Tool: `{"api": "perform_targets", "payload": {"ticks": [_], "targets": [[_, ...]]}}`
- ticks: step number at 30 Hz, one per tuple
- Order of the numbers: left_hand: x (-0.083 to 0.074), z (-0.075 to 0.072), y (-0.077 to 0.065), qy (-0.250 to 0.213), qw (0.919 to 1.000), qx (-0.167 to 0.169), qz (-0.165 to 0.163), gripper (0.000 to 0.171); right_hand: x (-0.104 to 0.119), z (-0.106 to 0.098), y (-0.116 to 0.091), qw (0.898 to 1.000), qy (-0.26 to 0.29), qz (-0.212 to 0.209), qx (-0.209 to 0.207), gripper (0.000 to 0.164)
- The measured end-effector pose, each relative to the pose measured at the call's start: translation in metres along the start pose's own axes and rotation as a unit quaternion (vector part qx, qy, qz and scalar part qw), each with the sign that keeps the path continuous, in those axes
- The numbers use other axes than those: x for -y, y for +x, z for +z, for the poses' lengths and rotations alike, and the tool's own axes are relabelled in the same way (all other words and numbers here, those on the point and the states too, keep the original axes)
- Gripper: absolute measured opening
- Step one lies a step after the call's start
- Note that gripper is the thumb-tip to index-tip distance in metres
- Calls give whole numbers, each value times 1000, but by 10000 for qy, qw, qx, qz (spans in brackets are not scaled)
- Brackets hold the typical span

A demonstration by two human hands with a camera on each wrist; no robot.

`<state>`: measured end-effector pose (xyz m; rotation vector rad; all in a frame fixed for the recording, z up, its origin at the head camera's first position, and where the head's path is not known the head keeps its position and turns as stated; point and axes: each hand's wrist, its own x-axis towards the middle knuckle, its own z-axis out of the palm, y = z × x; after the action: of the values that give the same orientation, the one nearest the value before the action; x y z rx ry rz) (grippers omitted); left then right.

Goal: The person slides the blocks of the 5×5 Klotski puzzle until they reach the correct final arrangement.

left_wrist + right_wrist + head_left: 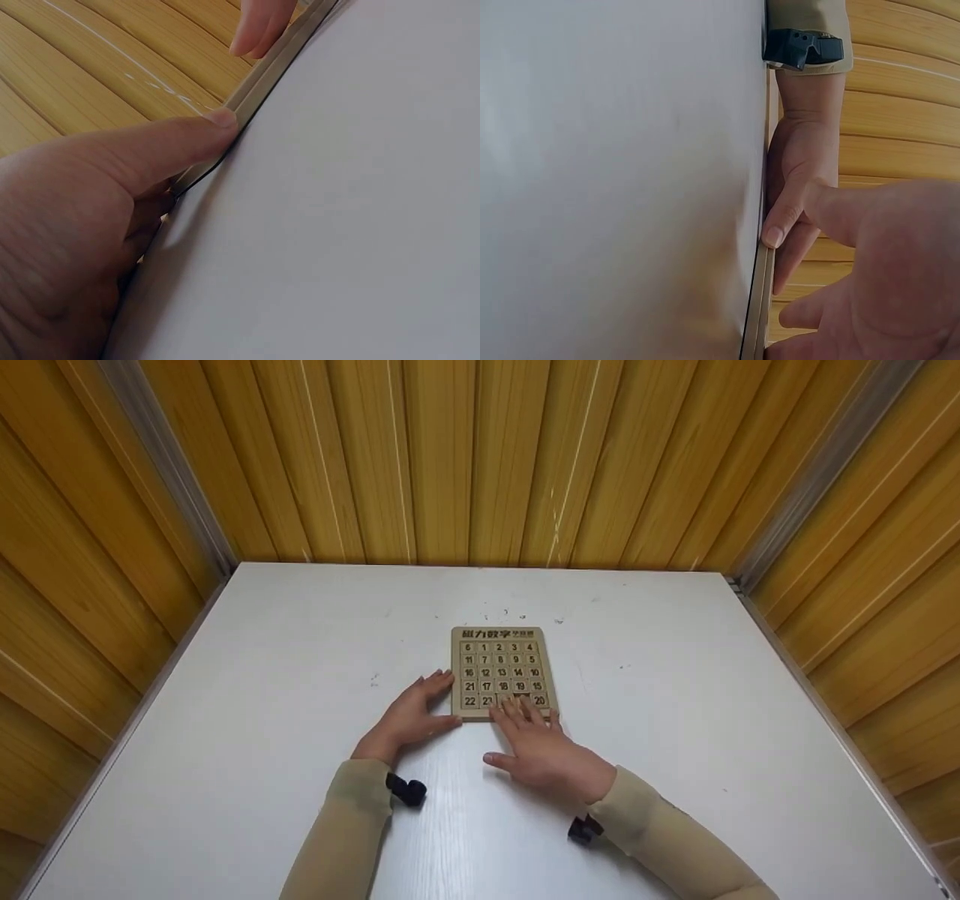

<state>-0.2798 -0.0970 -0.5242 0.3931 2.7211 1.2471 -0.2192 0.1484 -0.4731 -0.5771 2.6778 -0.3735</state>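
Observation:
A wooden sliding number puzzle lies flat on the white table, its printed heading at the far end. Rows of numbered tiles fill its frame; a dark gap shows in the nearest row beside the 20 tile. My left hand holds the near left corner, thumb along the near edge and fingers at the left side. In the left wrist view its thumb touches the puzzle's edge. My right hand lies over the near right part, fingertips on the nearest row, thumb held out to the side. Its fingers hide some tiles.
The white table extends around the puzzle, with small dark marks beyond it. Yellow wood-patterned panels enclose the back and both sides. A black wrist camera sits on the left sleeve, another on the right.

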Motion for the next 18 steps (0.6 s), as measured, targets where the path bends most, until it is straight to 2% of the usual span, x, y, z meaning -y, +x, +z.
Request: {"api": "perform_targets", "payload": {"ticks": [14, 18], "targets": [[-1, -2, -1, 3, 10000, 30, 10, 82, -17, -6, -12, 9997, 99, 208, -48, 86], [-3, -1, 0, 12, 9999, 39, -125, 82, -16, -7, -12, 9997, 112, 218, -47, 86]]}}
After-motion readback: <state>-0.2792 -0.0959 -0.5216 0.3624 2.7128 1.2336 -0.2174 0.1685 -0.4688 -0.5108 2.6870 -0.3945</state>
